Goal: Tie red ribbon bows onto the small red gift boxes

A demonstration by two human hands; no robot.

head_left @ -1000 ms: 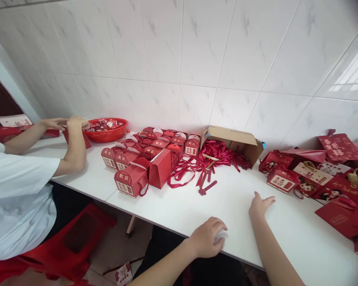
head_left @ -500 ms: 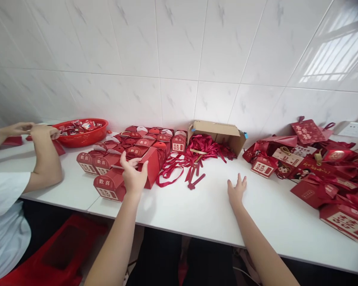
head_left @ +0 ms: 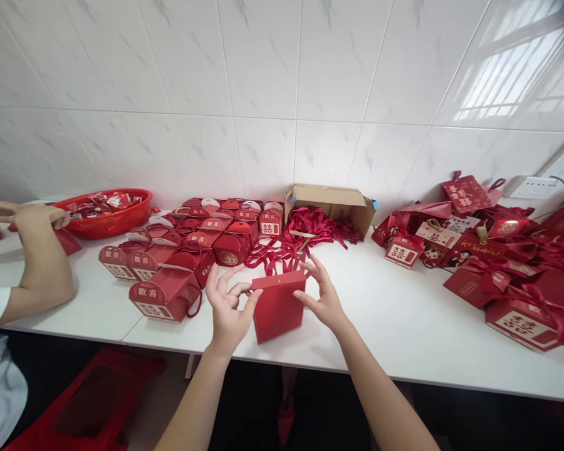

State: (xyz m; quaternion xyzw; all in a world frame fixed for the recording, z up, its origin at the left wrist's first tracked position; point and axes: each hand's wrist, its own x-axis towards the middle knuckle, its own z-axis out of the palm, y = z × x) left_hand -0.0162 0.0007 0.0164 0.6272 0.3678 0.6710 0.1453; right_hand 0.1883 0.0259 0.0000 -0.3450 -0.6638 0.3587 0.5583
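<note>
Both hands, left (head_left: 228, 307) and right (head_left: 323, 294), grip one unfinished red box (head_left: 277, 305) by its sides; many finished boxes (head_left: 195, 235) stand on the bench (head_left: 395, 326).

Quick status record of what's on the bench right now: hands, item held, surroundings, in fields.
left hand: grips left edge of the flat red box
right hand: grips its right edge
flat red box: held upright above the white table
finished boxes: clustered behind and to the left
ribbons: spill from cardboard carton
red basket: far left
co-worker's hands: at the far left, on another red piece
</note>
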